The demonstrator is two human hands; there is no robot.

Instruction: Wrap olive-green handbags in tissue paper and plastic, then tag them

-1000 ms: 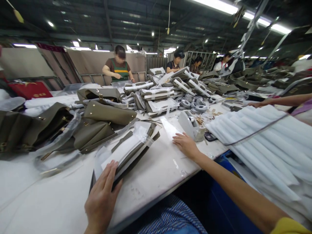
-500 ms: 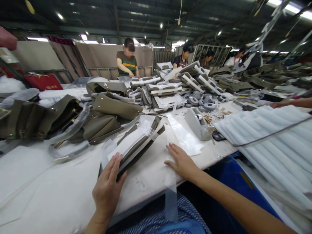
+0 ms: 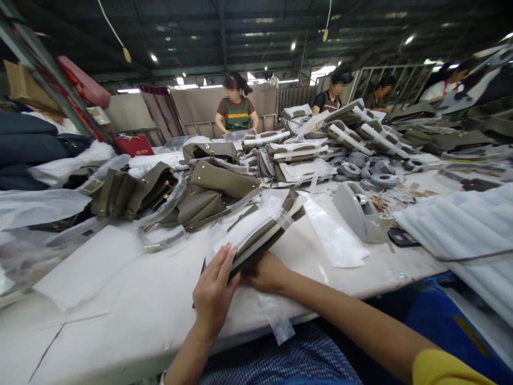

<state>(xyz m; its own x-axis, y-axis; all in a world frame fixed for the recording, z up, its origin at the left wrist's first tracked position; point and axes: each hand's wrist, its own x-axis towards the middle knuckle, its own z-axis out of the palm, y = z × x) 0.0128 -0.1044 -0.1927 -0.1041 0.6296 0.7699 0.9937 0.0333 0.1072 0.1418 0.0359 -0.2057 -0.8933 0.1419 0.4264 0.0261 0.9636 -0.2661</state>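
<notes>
A long olive bag piece (image 3: 262, 235), layered with white sheet and banded with clear tape, lies slanted on the white table (image 3: 132, 299) in front of me. My left hand (image 3: 216, 289) is closed round its near end, fingers on top and thumb along the side. My right hand (image 3: 264, 272) reaches beneath its right side, and the bundle hides those fingers. A strip of clear tape (image 3: 282, 329) hangs over the table's front edge below my right wrist. To the right lies a shiny white sheet (image 3: 336, 235) beside a grey tape dispenser (image 3: 356, 211).
Olive bags (image 3: 208, 192) lie to the left, and a pile of wrapped olive pieces (image 3: 304, 149) stands behind. Tape rolls (image 3: 380, 179), a dark phone-like object (image 3: 403, 237) and stacked white foam (image 3: 465, 219) are on the right. Several co-workers (image 3: 238, 109) stand across the table.
My right hand has gone left from the table by the tape strip to under the bundle's side. My left hand keeps its hold. The view has turned left.
</notes>
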